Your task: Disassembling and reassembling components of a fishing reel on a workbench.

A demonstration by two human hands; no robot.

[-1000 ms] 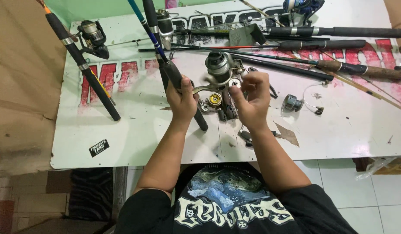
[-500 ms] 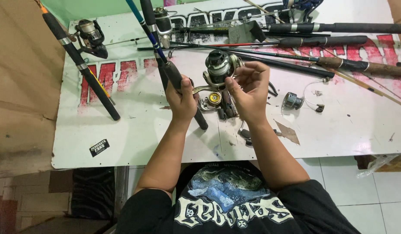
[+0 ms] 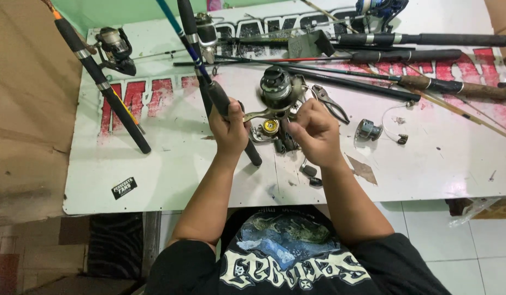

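Observation:
My left hand (image 3: 230, 130) grips the black handle of a blue fishing rod (image 3: 210, 82) that slants up and away across the white table (image 3: 171, 175). A grey spinning reel (image 3: 276, 90) is mounted on that rod, just right of the hand. My right hand (image 3: 314, 131) is closed around a part at the reel's side, fingers curled over it. A gold-coloured round piece (image 3: 270, 127) shows between the two hands. Small dark parts (image 3: 309, 171) lie on the table below my right wrist.
Several more rods (image 3: 406, 54) lie across the far side of the table. Another rod with a reel (image 3: 115, 46) slants at the left. Pliers (image 3: 330, 101), a loose spool (image 3: 367, 129) and a torn paper scrap (image 3: 363, 169) lie to the right. Cardboard (image 3: 23, 109) stands at the left.
My right hand moved up toward the reel, then settled lower against its side. The left hand has kept its hold on the rod handle.

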